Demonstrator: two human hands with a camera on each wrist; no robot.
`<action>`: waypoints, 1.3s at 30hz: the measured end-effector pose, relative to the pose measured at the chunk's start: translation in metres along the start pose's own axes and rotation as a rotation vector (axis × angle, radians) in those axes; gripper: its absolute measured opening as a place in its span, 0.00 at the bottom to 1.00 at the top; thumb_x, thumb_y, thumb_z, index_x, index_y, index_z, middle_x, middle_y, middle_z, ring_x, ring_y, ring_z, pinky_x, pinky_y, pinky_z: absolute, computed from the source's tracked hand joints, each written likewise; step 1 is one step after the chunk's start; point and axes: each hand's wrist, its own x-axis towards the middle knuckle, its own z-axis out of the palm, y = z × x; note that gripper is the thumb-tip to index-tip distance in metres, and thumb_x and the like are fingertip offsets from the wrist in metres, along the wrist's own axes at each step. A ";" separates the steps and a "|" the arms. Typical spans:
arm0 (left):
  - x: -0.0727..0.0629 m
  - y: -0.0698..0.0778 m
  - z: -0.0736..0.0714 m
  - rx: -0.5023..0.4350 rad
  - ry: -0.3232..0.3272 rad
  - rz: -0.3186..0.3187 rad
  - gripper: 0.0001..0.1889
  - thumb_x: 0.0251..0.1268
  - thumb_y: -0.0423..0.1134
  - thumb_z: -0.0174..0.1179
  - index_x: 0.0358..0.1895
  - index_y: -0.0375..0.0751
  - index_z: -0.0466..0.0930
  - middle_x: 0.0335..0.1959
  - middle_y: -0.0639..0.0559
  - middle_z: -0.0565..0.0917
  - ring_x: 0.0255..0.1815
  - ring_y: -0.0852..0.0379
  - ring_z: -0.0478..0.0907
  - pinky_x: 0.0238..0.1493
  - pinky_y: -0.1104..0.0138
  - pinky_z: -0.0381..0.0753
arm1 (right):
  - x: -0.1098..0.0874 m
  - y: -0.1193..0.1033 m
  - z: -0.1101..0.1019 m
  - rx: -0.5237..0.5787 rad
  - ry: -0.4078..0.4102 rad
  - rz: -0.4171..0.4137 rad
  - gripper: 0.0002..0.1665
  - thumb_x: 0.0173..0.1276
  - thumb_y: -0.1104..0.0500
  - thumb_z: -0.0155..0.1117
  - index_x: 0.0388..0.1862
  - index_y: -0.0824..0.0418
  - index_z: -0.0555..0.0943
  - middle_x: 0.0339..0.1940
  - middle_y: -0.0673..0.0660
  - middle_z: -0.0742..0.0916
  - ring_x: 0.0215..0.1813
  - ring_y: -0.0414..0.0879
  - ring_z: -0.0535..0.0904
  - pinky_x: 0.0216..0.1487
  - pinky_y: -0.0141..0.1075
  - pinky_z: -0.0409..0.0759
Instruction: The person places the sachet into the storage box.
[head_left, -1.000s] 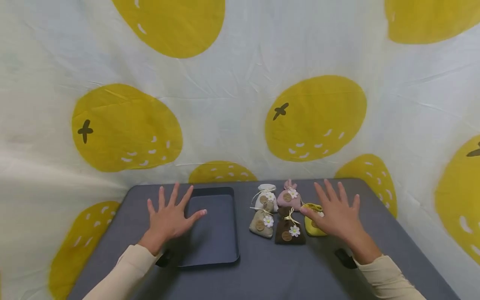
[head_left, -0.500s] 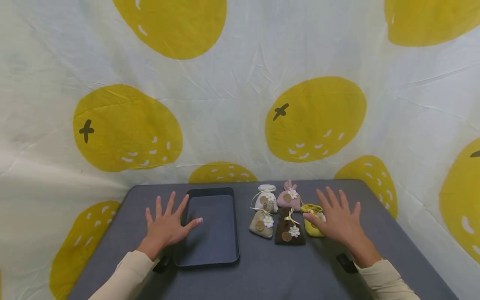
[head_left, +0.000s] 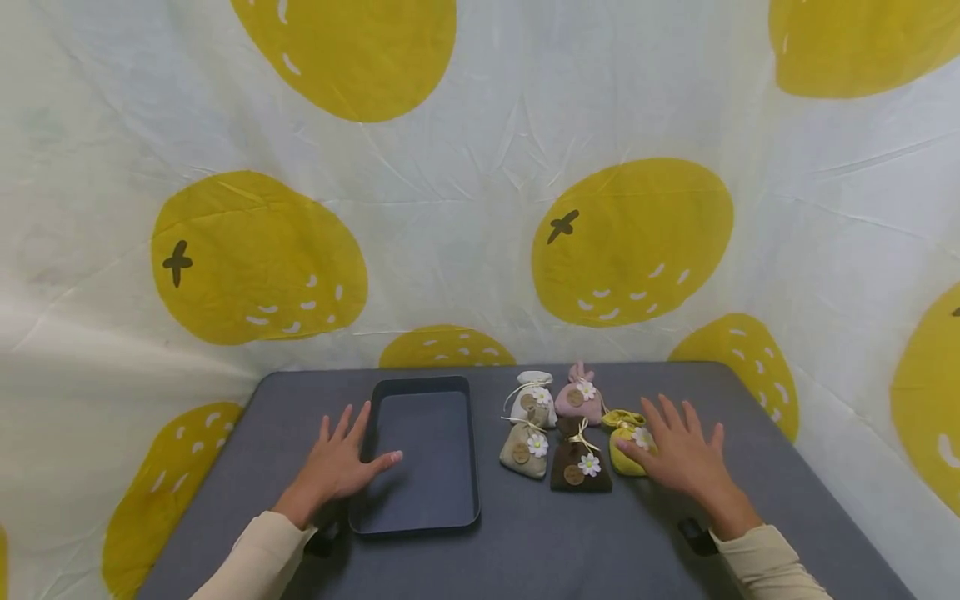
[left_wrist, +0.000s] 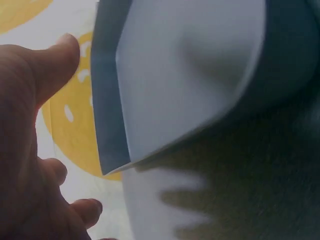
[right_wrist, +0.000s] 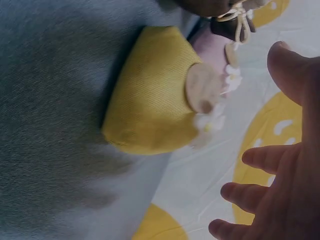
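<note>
both hands have lowered toward the table (head_left: 525,533) over the last second. left hand (head_left: 337,467), fingers spread and holding nothing, sits at the left rim of the dark tray (head_left: 427,454). right hand (head_left: 682,454), fingers spread, has settled beside the yellow pouch (head_left: 628,446), thumb near or touching it; no grip is taken yet.

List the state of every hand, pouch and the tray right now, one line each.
left hand: open, fingers spread, at the tray's left rim
right hand: open, thumb at the yellow pouch
tray: upright, nothing in it
yellow pouch: tied, lying on the table
white pouch, pink pouch, beige pouch, brown pouch: tied shut
</note>
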 end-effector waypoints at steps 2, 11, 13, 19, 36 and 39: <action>0.000 -0.002 0.000 -0.063 -0.019 0.011 0.60 0.64 0.72 0.60 0.87 0.43 0.38 0.86 0.30 0.43 0.83 0.17 0.34 0.73 0.24 0.48 | 0.000 0.003 0.003 0.008 -0.007 0.002 0.60 0.71 0.24 0.54 0.84 0.64 0.58 0.83 0.76 0.58 0.80 0.82 0.46 0.66 0.85 0.36; -0.005 -0.009 -0.002 -0.404 -0.103 0.001 0.57 0.71 0.46 0.67 0.85 0.35 0.31 0.86 0.29 0.43 0.85 0.27 0.45 0.77 0.34 0.57 | 0.006 0.011 0.018 0.028 0.021 -0.085 0.51 0.72 0.35 0.63 0.78 0.71 0.66 0.76 0.79 0.70 0.74 0.81 0.63 0.67 0.80 0.57; -0.005 -0.010 0.000 -0.461 -0.104 0.000 0.54 0.71 0.37 0.66 0.85 0.33 0.32 0.85 0.28 0.44 0.85 0.28 0.45 0.78 0.36 0.58 | 0.008 0.013 0.021 0.068 0.037 -0.136 0.48 0.71 0.42 0.68 0.74 0.74 0.68 0.70 0.80 0.76 0.69 0.80 0.71 0.65 0.75 0.67; -0.004 -0.010 0.004 -0.552 -0.068 0.024 0.43 0.67 0.23 0.60 0.80 0.18 0.45 0.80 0.21 0.54 0.80 0.25 0.56 0.73 0.40 0.69 | 0.015 0.022 0.030 0.208 0.011 -0.100 0.47 0.65 0.53 0.75 0.73 0.77 0.66 0.60 0.81 0.82 0.57 0.76 0.82 0.55 0.66 0.79; -0.002 -0.012 0.003 -0.531 -0.033 0.004 0.37 0.64 0.20 0.59 0.76 0.16 0.57 0.75 0.22 0.65 0.76 0.27 0.65 0.65 0.46 0.80 | 0.021 0.028 0.028 0.344 0.088 0.121 0.28 0.53 0.54 0.84 0.45 0.73 0.87 0.40 0.67 0.89 0.43 0.59 0.84 0.41 0.49 0.80; -0.001 -0.012 0.003 -0.519 -0.032 0.002 0.37 0.64 0.20 0.60 0.76 0.17 0.57 0.75 0.22 0.66 0.77 0.27 0.65 0.65 0.46 0.79 | 0.019 0.027 0.028 0.351 0.125 0.130 0.28 0.53 0.54 0.83 0.46 0.73 0.87 0.37 0.65 0.90 0.40 0.56 0.83 0.38 0.45 0.79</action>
